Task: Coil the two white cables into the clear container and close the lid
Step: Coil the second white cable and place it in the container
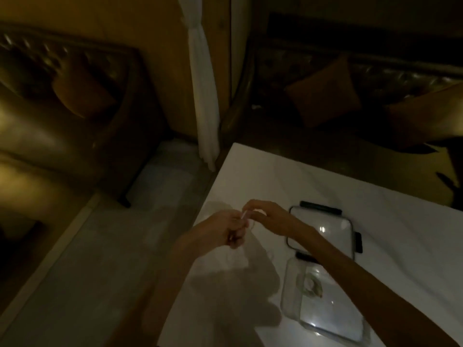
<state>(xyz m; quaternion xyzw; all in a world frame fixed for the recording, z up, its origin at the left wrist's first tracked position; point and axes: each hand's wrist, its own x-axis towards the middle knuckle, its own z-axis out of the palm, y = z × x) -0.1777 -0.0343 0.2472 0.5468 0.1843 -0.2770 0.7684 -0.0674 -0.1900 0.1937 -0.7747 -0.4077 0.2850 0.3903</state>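
Observation:
Both hands meet above the white table [275, 176], near its left edge. My left hand [225, 229] is closed around a thin white cable [245, 216], and my right hand [265, 216] pinches the same cable at its upper end. A faint loop of it hangs just under the fingers. To the right lies the clear lid [323, 231] with black clips, flat on the table. Nearer to me stands the clear container [323, 311], open, with one coiled white cable [310, 286] inside it. The light is dim and the held cable is hard to trace.
The table's left edge runs close beside my left hand, with pale floor [120, 246] below it. A dark tufted sofa [62, 101] stands at the left, another with cushions [323, 93] at the back right. A white curtain [203, 96] hangs between them.

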